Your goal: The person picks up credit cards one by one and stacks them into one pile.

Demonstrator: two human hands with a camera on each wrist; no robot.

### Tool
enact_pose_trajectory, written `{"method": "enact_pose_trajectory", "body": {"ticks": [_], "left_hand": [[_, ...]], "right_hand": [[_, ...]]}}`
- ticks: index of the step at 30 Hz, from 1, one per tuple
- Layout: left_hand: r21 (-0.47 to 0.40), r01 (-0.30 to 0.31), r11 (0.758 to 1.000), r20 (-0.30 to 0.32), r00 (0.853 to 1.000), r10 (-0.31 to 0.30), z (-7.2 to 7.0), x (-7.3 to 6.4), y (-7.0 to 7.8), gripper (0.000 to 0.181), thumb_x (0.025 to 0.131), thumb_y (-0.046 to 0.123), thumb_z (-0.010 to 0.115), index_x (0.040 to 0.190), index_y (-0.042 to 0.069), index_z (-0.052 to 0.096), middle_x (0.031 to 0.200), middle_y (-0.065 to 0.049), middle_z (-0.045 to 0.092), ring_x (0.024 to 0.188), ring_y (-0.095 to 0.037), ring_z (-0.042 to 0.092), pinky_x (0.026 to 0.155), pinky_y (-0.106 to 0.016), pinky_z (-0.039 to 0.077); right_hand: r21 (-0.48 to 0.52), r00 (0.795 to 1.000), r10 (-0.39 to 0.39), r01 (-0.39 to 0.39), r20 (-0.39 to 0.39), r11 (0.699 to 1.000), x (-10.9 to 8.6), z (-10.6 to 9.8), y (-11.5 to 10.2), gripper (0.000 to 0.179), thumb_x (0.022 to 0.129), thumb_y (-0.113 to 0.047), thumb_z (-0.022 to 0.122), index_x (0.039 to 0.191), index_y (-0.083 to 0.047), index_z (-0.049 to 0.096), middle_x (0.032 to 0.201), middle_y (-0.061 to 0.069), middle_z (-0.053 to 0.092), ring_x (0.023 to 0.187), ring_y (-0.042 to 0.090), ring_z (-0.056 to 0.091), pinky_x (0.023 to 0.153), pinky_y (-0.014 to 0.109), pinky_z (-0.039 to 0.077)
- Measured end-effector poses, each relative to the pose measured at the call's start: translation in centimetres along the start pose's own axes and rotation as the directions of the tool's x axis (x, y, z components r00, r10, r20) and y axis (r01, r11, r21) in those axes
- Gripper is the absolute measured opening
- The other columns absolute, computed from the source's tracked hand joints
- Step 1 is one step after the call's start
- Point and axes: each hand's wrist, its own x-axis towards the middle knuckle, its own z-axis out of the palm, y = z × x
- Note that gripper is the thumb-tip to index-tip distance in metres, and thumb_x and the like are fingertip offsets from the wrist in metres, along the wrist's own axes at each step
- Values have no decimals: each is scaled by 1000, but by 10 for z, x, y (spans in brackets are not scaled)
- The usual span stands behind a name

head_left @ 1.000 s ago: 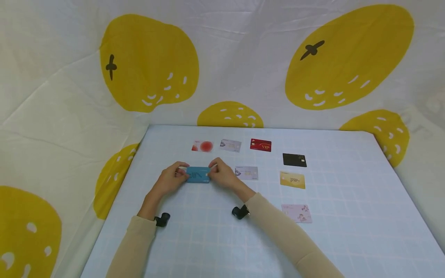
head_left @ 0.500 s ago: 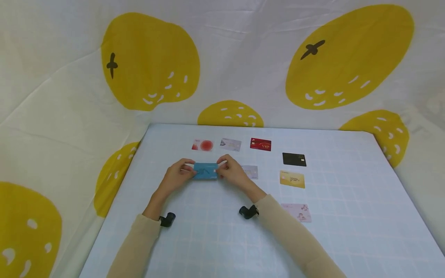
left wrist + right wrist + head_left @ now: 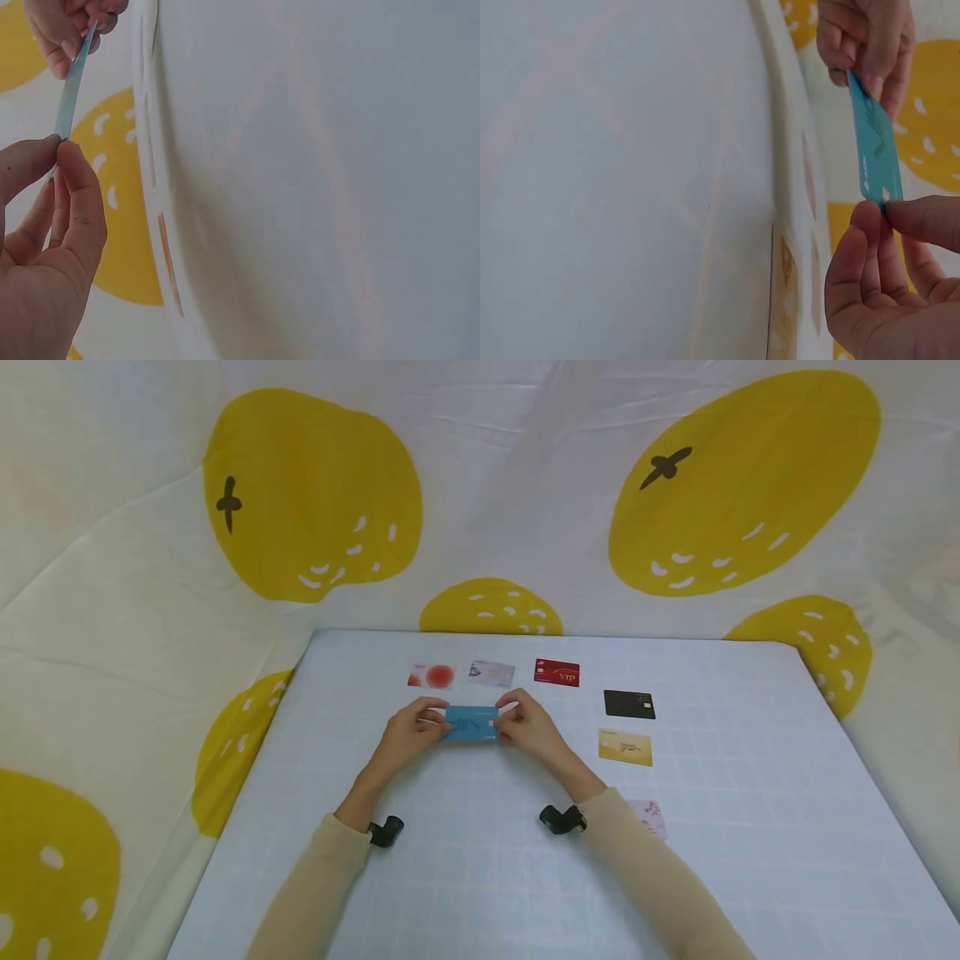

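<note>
Fruit-print backdrop (image 3: 517, 485) | left hand (image 3: 409, 732) and right hand (image 3: 536, 732) pinch blue card (image 3: 472, 724) | head: broad face; left wrist: nearly edge-on

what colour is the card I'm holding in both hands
The held card is teal-blue, seen best in the head view.

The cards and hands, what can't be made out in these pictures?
Head view: the left part of the pink card, hidden by the right sleeve.
Head view: fine print on the blue card, too small.
Right wrist view: far end of the blue card, covered by the left hand.
Left wrist view: part of the right hand, cut off by the top edge.
</note>
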Motion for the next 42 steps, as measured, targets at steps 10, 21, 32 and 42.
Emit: {"method": "enact_pose_trajectory", "body": {"ticks": [10, 21, 32, 42], "left_hand": [[-3, -22, 1000, -8, 1000, 22, 30, 13, 14, 33, 92, 14, 74, 124, 13, 66, 101, -5, 68, 86, -20, 69, 78, -34, 57], [20, -26, 999, -7, 1000, 27, 57, 22, 23, 31, 91, 12, 73, 121, 8, 67, 97, -5, 69, 83, -20, 68, 78, -35, 57], [-9, 12, 1000, 33, 999, -12, 77, 27, 26, 25, 91, 9, 70, 114, 0, 69, 93, -5, 71, 78, -14, 70, 75, -30, 57], [76, 69, 995, 99, 992, -77, 81, 27, 28, 29, 98, 21, 64, 119, 3, 70, 103, -5, 72, 87, -16, 68, 83, -35, 56]], "right_hand": [[-3, 995, 78, -79, -60, 997, -9, -26, 7, 28, 97, -13, 67, 122, -13, 54, 97, 11, 67, 84, 29, 65, 78, 33, 57], [10, 983, 151, -151, -103, 988, -16, -45, 17, 28, 96, -15, 67, 122, -11, 55, 107, 14, 63, 86, 27, 65, 78, 33, 57], [-61, 960, 216, -230, -180, 971, -18, -54, 29, 28, 96, -17, 67, 120, -7, 57, 105, 13, 63, 82, 25, 65, 73, 29, 55], [-69, 959, 220, -236, -181, 969, -20, -60, 35, 25, 97, -15, 66, 119, -6, 60, 103, 13, 64, 80, 24, 64, 72, 29, 56]]}}
